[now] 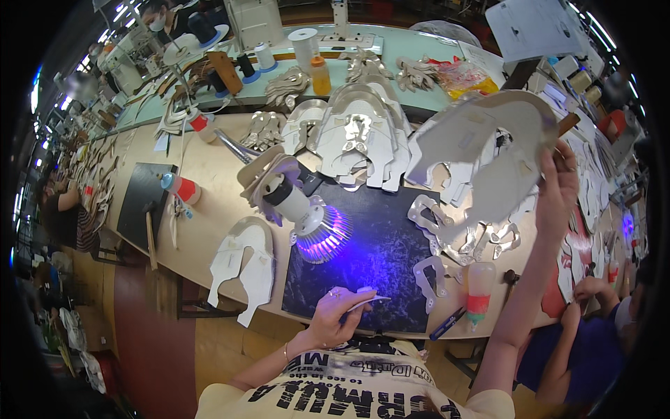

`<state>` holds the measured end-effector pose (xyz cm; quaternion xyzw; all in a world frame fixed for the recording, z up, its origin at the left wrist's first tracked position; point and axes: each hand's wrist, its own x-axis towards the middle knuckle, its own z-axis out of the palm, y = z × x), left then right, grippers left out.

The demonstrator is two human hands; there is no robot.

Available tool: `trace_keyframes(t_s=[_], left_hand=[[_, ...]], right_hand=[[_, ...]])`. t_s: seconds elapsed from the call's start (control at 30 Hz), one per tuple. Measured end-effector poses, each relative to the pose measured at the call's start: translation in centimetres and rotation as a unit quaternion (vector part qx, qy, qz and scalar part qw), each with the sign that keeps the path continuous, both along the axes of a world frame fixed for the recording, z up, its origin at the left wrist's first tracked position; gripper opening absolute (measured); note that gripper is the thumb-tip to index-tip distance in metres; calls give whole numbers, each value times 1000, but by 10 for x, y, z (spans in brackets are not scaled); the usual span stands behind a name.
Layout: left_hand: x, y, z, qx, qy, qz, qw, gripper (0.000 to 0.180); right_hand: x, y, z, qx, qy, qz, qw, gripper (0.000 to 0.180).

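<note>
My left hand (332,320) pinches a small pale flat piece (372,301) above the front of a dark scuffed work mat (363,269). Raised at the right, my right hand (560,173) grips a large horseshoe-shaped white shoe upper (520,112) by its side; the upper is smeared by motion. Over the mat hangs a lamp (322,230) shining violet-blue light. Small silvery cut-out pieces (429,279) lie along the mat's right edge, near a glue bottle (479,290) standing cap down and a dark marker pen (447,324).
Beyond the mat stand stacked white uppers (356,133). One upper (246,262) lies left of the mat. A red-banded bottle (183,188) and a hammer (151,241) are farther left. Thread cones (304,50) stand at the back. A co-worker's hands (586,290) are close at right.
</note>
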<state>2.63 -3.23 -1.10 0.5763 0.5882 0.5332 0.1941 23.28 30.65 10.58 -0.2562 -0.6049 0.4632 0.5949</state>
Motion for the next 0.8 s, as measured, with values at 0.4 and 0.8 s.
trace_keyframes(t_s=[0.4, 0.8], left_hand=[[-6, -10, 0, 161, 140, -228, 950, 35], [-14, -9, 25, -170, -341, -303, 874, 21]], right_hand=[[-85, -132, -131, -187, -309, 184, 914, 34], [-49, -191, -130, 9, -422, 66, 904, 23]])
